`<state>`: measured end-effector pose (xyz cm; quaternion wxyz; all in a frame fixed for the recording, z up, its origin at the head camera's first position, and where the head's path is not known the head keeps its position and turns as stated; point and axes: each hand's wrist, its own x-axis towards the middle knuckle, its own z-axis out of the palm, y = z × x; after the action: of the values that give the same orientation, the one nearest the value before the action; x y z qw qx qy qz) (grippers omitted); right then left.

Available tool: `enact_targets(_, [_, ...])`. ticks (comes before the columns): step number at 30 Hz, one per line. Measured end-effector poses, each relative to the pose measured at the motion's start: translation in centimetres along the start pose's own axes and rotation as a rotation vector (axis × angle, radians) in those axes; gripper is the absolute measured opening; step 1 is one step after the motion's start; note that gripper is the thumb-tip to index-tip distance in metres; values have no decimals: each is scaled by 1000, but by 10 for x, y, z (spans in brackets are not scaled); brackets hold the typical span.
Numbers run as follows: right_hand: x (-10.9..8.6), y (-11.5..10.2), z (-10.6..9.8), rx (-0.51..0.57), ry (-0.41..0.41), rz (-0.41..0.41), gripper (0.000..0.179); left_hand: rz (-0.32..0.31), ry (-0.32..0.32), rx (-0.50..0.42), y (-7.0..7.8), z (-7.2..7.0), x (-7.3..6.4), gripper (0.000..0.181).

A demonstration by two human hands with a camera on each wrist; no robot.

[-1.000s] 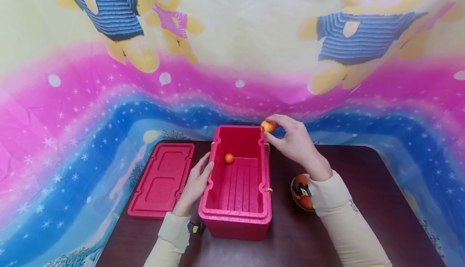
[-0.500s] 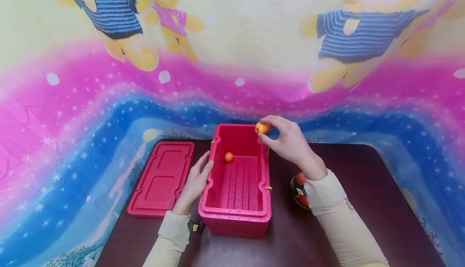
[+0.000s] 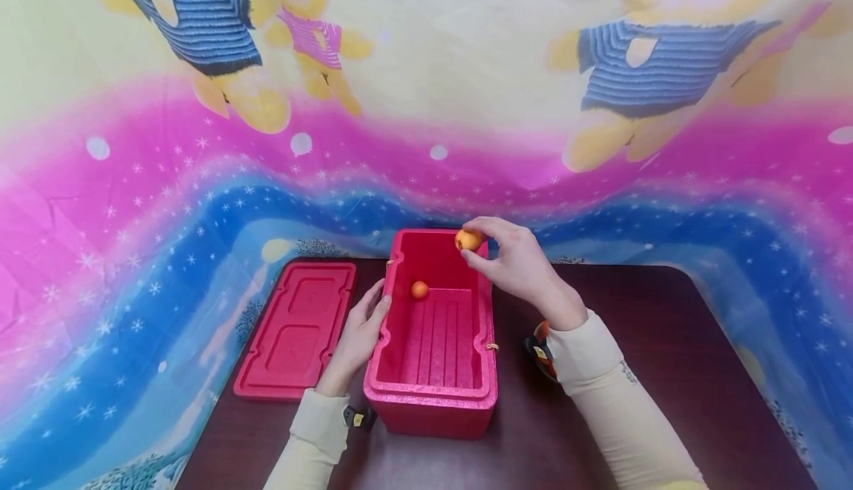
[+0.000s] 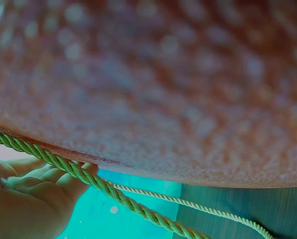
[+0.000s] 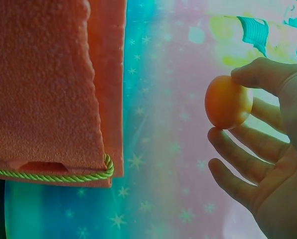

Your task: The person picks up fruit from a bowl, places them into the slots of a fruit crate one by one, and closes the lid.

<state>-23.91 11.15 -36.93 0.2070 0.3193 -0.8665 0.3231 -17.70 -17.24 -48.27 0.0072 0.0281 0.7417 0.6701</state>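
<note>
A deep red foam box (image 3: 436, 394) with a rope on its sides stands lidless on the dark table. Inside it, near the far left corner, lies a small round orange fruit (image 3: 419, 290). My right hand (image 3: 516, 260) pinches a loquat (image 3: 468, 240) with a dark tip between thumb and fingers, above the box's far right rim. The right wrist view shows the loquat (image 5: 228, 102) whole, other fingers spread below it. My left hand (image 3: 360, 334) rests against the box's left wall, thumb at the rim. In the left wrist view its fingers lie by the green-looking rope (image 4: 78, 172).
The red lid (image 3: 296, 331) lies flat left of the box. A bowl with orange-red fruit (image 3: 543, 331) stands right of the box, mostly hidden by my right cuff and wrist camera. A printed cloth with teddy bears (image 3: 426, 105) hangs around the table.
My right hand has moved left with the loquat, from beside the box's far right rim to over its opening. The left hand and the box stay in place.
</note>
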Motion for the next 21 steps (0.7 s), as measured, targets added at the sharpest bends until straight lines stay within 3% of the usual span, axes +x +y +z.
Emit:
enact_targets(12, [5,-6,8,3,-50,-4,44,17,5,-1,1,1,0,60])
enact_targets(21, [4,-9,15,18,-73,-66,42,32,6,4,-1,2,0,60])
